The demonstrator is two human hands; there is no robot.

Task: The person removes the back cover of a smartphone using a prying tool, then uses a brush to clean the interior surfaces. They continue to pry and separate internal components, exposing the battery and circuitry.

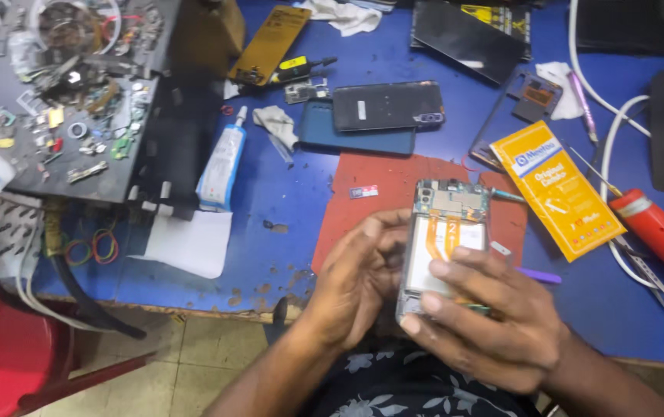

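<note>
In the head view, an opened phone with its back removed is held just above the near edge of the red mat, tilted up so its exposed boards and orange ribbon cable face the eyes. The left hand cups the phone's left edge, fingers curled closed around it. The right hand clasps its lower right side, fingers lying across the battery.

Blue worktable: red mat, white glue tube, yellow packet, red tool, tweezers.
</note>
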